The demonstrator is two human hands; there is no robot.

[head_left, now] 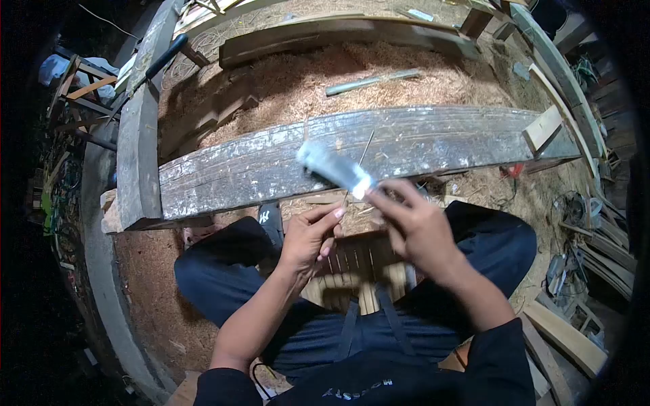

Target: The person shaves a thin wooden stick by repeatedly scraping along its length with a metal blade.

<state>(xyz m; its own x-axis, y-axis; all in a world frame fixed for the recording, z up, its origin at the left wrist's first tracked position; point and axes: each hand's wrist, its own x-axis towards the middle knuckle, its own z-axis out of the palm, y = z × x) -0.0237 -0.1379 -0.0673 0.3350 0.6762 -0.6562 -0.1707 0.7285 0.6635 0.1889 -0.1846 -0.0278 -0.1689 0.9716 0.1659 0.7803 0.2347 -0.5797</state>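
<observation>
My left hand (311,240) is closed in a pinch around the lower end of a thin metal rod (367,147). The rod slants up and away over the wooden beam (244,166) in front of me, and its middle is hidden behind a silvery tool. My right hand (421,227) grips this silvery tool (332,166), which points up and left across the rod. Motion blur smears the tool, so its kind and whether it touches the rod cannot be made out.
A wood block (542,128) rests on the beam's right end. Beyond lie shavings, a loose wooden strip (372,82) and another plank (345,35). A dark-handled tool (166,57) is on the left beam (139,142). Boards (569,335) lie at lower right.
</observation>
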